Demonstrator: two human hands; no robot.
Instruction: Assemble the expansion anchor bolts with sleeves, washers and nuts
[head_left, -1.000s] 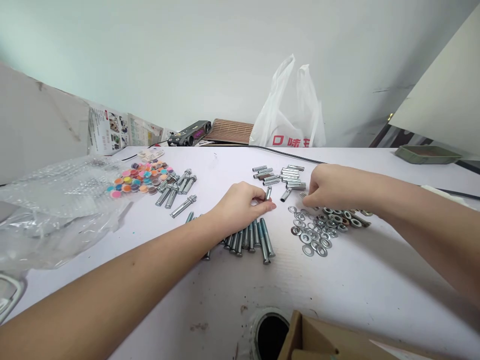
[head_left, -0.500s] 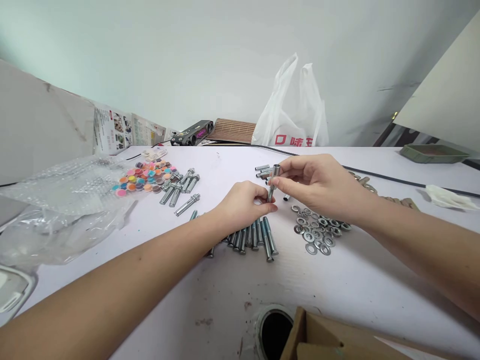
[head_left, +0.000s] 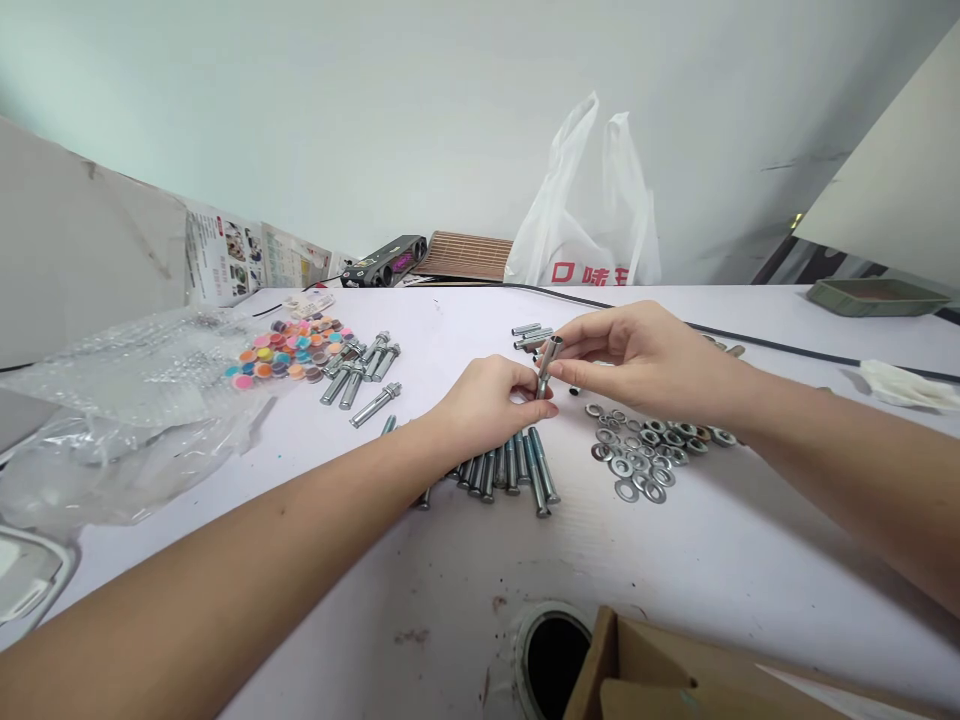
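Observation:
My left hand (head_left: 491, 400) pinches the lower part of a slim bolt, mostly hidden by the fingers. A shiny metal sleeve (head_left: 553, 352), tilted, stands over the bolt's upper end, and the thumb and fingers of my right hand (head_left: 637, 358) close around it. How far the sleeve sits on the bolt I cannot tell. Beneath my left hand lie several loose bolts (head_left: 540, 475) in a row. More metal sleeves (head_left: 526, 329) rest behind my right hand. Flat washers (head_left: 626, 490) and nuts (head_left: 675, 435) are heaped below that hand.
Left of centre lie assembled expansion bolts (head_left: 375, 405) beside colourful round pieces (head_left: 300, 345) and clear plastic bags (head_left: 135, 400). A cardboard box (head_left: 675, 670) and a round dark opening (head_left: 555, 660) are at the front edge. A black cable (head_left: 750, 338) crosses behind; a white bag (head_left: 585, 235) stands farther back.
The sleeve over the bolt leans more to the right than before. Both hands keep their grip and have barely moved; the view has shifted slightly.

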